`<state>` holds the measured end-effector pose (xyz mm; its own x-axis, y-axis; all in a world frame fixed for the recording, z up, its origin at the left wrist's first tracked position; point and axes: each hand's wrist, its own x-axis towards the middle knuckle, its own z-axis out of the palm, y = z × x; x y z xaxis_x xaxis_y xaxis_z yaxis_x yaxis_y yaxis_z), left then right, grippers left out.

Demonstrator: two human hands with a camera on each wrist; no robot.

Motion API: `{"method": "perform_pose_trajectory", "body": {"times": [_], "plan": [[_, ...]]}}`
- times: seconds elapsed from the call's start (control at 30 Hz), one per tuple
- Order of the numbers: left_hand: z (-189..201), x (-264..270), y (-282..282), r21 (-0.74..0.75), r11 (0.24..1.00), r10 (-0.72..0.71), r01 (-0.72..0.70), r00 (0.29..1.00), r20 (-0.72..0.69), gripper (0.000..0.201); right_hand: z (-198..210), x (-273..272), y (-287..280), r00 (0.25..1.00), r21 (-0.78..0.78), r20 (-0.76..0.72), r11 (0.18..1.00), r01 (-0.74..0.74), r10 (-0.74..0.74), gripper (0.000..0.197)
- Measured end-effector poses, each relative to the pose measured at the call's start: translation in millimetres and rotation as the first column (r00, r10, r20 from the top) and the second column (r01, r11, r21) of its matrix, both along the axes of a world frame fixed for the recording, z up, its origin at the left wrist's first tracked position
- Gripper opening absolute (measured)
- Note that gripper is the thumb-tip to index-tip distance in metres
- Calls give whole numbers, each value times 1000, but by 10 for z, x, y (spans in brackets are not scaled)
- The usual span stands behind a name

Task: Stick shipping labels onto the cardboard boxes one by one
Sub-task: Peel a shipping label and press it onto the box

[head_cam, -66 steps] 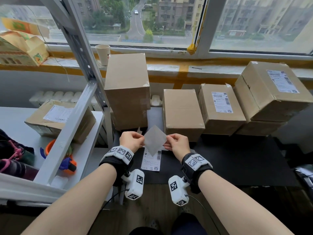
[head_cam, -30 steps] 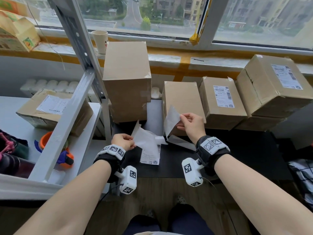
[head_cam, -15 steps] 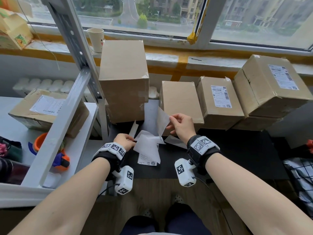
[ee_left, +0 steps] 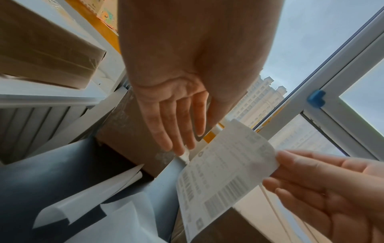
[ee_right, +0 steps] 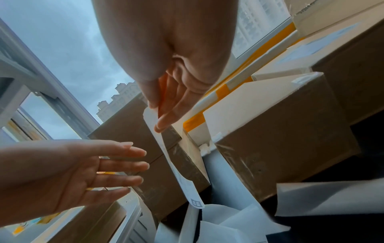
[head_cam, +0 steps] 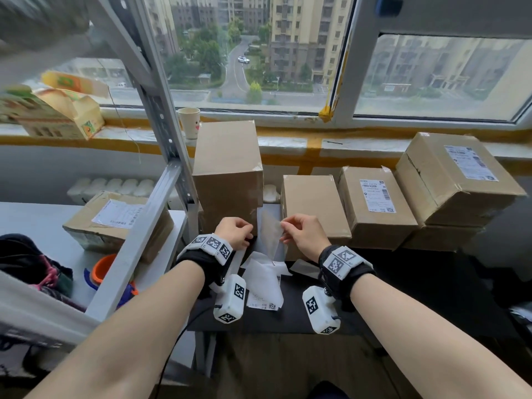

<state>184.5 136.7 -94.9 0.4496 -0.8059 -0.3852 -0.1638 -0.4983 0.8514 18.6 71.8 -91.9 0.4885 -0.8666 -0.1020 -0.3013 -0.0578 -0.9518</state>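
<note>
Pinching label [head_cam: 270, 234] edge in right hand [head_cam: 305, 236], left hand [head_cam: 234, 231] spread, clear gap between hands

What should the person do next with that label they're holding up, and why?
Probably carry the peeled label over the bare-topped box just behind it and lay it down. The right hand pinches the label in the air, the left hand is open beside it, and the boxes to the right already carry labels, while this one shows none.
</note>
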Motion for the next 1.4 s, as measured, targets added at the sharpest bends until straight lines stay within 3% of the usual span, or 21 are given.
{"method": "perform_pose_trajectory", "body": {"times": [0.17,0.43,0.53,0.67,1.0,1.23,1.4], "plan": [[171,-4,-24,42,994,106,-105,994,-37,38,108,-17,69,996,-39,4,996,-86,86,16],[216,-40,13,50,989,141,-137,986,-90,33,136,-102,159,967,-212,-194,956,-203,162,16],[198,-63,17,32,987,157,-154,982,-102,30,103,-133,187,967,-229,-205,953,-200,153,15],[165,-75,40,22,993,119,-118,992,-44,14,61,-182,206,980,-185,-150,970,-154,127,14],[161,-228,4,-93,992,91,-91,996,-5,11,10,-361,123,996,-26,-86,1000,-14,12,27],[159,-463,-276,-129,991,29,-33,999,-30,7,-42,-529,-191,971,-22,-111,977,213,-214,7],[88,-600,-607,-107,993,47,-55,996,-81,7,-80,-639,-461,958,4,-144,968,250,-247,17]]}}
